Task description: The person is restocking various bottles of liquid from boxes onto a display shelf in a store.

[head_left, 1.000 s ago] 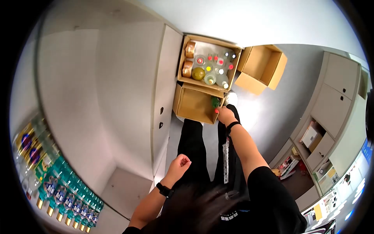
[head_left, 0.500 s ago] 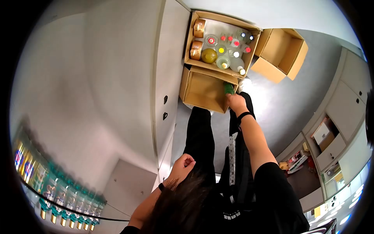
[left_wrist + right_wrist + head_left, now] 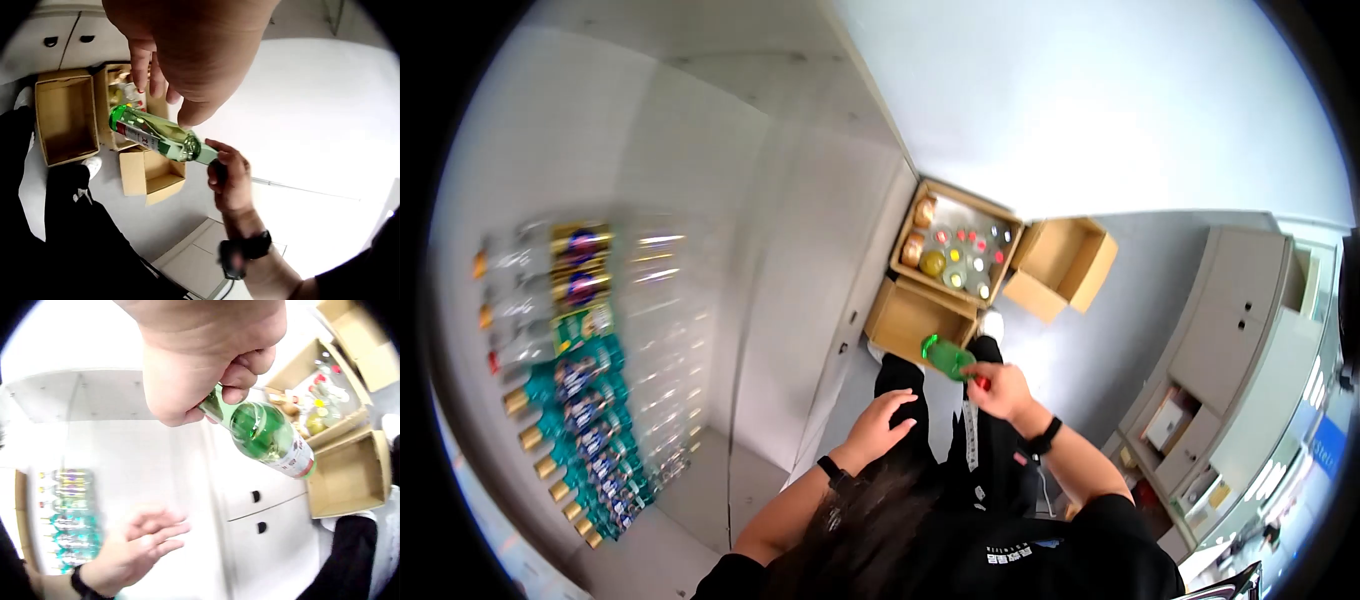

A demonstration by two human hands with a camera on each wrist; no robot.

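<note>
My right hand (image 3: 1000,392) grips a green glass bottle (image 3: 948,358) by its neck, with a red cap showing beside the fingers. The bottle (image 3: 269,440) points base-down and away from the hand, and a pale label wraps its body in the right wrist view. It overlaps the near cardboard box (image 3: 905,322) in the head view. My left hand (image 3: 883,425) holds nothing; its fingers are spread and fairly straight. In the left wrist view the bottle (image 3: 147,131) lies just beyond those fingers.
A carton (image 3: 977,199) of assorted bottles and jars stands behind the near box. To its right is another open carton (image 3: 1055,255) with flaps out. Rows of teal-labelled bottles (image 3: 585,395) fill a shelf at left. Pale cabinets (image 3: 1210,330) line the right.
The right hand has lifted the green bottle up out of the near box, toward the body. The left hand's fingers have uncurled. The head view has shifted, showing more of the shelf.
</note>
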